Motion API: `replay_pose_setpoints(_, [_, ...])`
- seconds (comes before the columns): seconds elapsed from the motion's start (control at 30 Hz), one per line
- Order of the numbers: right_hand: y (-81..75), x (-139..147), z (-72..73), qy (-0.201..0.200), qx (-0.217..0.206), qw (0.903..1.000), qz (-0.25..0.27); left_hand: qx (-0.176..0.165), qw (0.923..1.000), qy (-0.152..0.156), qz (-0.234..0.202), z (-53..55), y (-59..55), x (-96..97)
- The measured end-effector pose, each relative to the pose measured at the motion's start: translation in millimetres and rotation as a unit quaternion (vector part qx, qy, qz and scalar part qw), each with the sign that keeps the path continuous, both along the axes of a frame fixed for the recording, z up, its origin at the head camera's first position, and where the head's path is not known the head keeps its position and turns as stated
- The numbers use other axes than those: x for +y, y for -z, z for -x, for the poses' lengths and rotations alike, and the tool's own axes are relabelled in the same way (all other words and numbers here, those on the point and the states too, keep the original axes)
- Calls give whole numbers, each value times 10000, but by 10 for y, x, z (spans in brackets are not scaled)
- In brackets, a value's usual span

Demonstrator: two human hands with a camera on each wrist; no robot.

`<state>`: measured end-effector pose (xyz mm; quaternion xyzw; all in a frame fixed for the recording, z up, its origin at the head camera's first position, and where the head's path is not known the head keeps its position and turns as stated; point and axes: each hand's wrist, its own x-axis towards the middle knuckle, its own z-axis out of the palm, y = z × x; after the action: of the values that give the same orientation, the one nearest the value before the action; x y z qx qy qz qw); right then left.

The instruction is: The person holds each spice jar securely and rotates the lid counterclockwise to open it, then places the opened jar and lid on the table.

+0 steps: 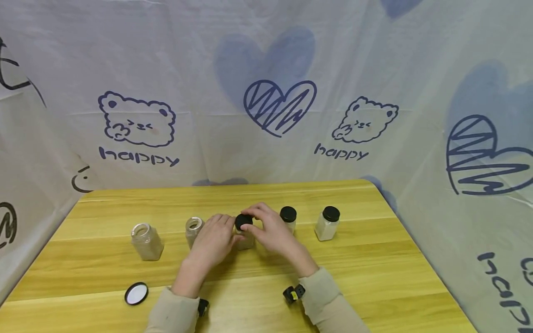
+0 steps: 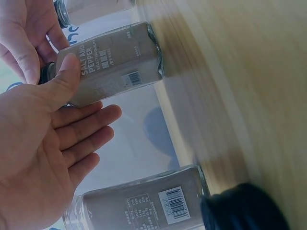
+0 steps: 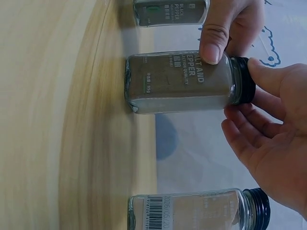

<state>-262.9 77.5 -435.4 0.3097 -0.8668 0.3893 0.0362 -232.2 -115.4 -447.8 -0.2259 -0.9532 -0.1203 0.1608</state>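
A glass spice jar [image 3: 177,86] labelled salt and pepper stands upright on the table, full of greyish powder, with a black lid [image 1: 243,221] on its mouth. My left hand [image 1: 214,238] holds the jar's body from the left, the thumb [image 2: 67,76] on its labelled face and the other fingers behind it. From the right, my right hand [image 1: 272,231] grips the lid between thumb and fingers. Just left of my left hand is a jar without a lid [image 1: 194,226]. A capped jar [image 1: 288,215] stands partly hidden behind my right hand.
Farther left stands another lidless jar [image 1: 147,243] of powder. A loose black lid [image 1: 136,293] with a white inside lies on the table [image 1: 83,273] at the front left. One more capped jar [image 1: 327,224] stands at the right. A printed cloth [image 1: 200,60] hangs behind the table.
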Motion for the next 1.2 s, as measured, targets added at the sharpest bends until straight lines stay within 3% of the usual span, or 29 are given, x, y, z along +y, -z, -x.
replay_pose_setpoints(0.5, [39, -69, -48, 473, 305, 9981, -238, 113, 9999, 90, -57, -1, 2, 0])
replay_pose_setpoints(0.93, [-2, 22, 14, -386, 115, 9989, -242, 85, 9999, 50, -89, -13, 1, -4])
replay_pose_setpoints(1.2, [32, -25, -19, 87, 57, 9995, 291, 294, 9994, 143, -81, -2, 13, -14])
